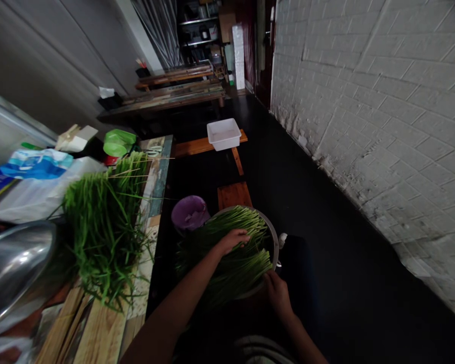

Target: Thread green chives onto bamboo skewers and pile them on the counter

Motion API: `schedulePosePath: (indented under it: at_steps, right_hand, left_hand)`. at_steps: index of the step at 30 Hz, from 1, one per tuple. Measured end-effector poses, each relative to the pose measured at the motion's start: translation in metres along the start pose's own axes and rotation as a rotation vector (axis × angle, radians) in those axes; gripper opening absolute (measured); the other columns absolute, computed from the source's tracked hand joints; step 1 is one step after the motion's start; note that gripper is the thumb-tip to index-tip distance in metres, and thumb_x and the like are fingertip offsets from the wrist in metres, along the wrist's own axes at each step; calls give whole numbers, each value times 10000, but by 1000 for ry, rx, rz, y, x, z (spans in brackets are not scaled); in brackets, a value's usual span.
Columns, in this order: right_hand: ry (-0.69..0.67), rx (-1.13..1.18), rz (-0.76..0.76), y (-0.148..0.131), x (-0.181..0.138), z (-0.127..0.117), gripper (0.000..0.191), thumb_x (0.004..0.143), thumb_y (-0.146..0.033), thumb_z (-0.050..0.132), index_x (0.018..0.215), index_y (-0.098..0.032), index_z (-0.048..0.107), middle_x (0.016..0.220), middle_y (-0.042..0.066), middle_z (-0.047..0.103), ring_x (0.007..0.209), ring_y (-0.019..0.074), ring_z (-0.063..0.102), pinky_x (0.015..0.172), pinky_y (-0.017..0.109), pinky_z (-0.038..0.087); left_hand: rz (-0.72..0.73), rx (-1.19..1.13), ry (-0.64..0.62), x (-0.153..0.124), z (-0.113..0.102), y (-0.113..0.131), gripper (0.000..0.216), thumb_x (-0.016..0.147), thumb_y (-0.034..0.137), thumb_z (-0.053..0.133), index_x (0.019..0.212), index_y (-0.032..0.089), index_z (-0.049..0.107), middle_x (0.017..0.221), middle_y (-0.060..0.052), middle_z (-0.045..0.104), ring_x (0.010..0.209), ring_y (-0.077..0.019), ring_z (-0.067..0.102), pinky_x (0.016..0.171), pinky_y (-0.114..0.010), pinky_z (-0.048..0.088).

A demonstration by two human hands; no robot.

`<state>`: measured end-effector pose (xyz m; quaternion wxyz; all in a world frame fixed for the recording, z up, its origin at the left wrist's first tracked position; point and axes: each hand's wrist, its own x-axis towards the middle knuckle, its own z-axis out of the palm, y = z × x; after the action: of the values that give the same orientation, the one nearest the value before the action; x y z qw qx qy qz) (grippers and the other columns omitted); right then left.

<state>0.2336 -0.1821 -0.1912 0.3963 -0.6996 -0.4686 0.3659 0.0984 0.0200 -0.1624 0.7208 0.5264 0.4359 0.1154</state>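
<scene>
Your left hand point(233, 238) lies flat on the bundle of chives point(227, 270), fingers extended and gripping nothing. The chives fill the metal basin point(275, 246), their cut ends pointing to its near rim. Your right hand point(277, 292) sits at that near rim, touching the cut ends; you cannot tell whether its fingers are closed. A purple bucket point(190, 213) stands just beyond the basin. Left of the basin, a second pile of greens point(102, 222) rests on the surface point(98, 336).
</scene>
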Motion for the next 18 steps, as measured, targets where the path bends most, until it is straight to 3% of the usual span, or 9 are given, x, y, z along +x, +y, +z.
schedulePosePath:
  at_steps: [4,8,10,14,18]
  right_hand:
    - [41,-99,46,0,22,-12,240,805,-367,524,707,-188,651,626,38,635,564,155,589,560,227,429]
    - [127,-12,-31,-22,53,-12,266,825,-373,496,886,-168,653,872,79,659,776,179,605,699,259,462]
    - [107,46,-73,-37,66,-4,282,834,-373,487,941,-165,644,863,61,666,747,166,606,676,249,471]
    - [110,94,-127,-55,77,13,246,836,-321,467,775,-161,642,723,31,642,661,153,580,623,251,450]
    - [233,53,-121,-60,67,10,214,800,-261,462,672,-172,608,653,24,604,628,155,556,603,263,438]
  left_hand:
    - [20,-3,-3,-4,0,6,326,620,400,688,744,129,555,676,3,581,619,-104,537,549,-221,364]
    - [38,38,-70,-13,2,10,283,654,361,664,772,132,547,693,-13,611,625,-113,567,557,-221,377]
    - [51,72,-86,-19,4,12,258,670,341,648,789,134,551,670,-7,611,615,-116,570,558,-223,380]
    - [45,145,-84,-31,6,20,161,679,269,616,770,144,568,637,5,604,603,-126,559,556,-234,375]
    - [51,228,-124,-45,12,33,100,704,259,602,731,162,592,632,11,600,603,-127,530,588,-248,377]
